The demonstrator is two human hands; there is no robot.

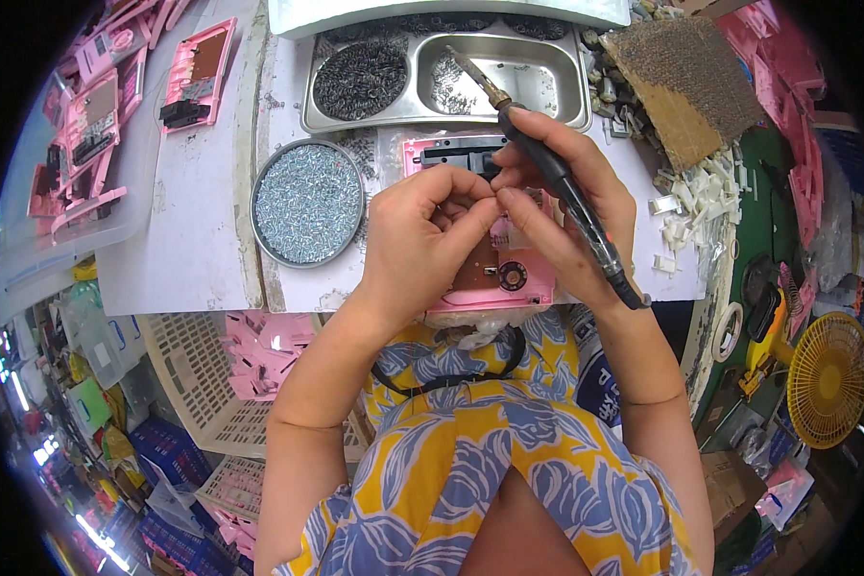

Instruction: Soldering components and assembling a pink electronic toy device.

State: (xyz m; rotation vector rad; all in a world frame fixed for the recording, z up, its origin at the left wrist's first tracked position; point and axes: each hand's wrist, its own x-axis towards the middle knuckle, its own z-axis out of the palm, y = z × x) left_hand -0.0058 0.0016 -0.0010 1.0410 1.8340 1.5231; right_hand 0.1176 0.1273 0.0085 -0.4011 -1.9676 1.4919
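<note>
My left hand (420, 233) and my right hand (578, 206) meet over a pink plastic housing (540, 288), fingertips pinched together. Whatever lies between the fingertips is too small to make out. Resting across my right hand is a black-handled soldering iron (566, 182), its metal tip pointing up and left over the steel tray. Inside the housing show a black part (456, 156) at the far side, a brown board (477, 276) and a round black piece (512, 276). My hands hide the housing's middle.
A round dish of small silvery screws (307, 204) stands left of my hands. Behind is a compartmented steel tray (568, 104) with small dark metal pieces. White plastic parts (693, 206) and cardboard (686, 96) lie right, pink housings (200, 72) left. A yellow fan (828, 381) stands lower right.
</note>
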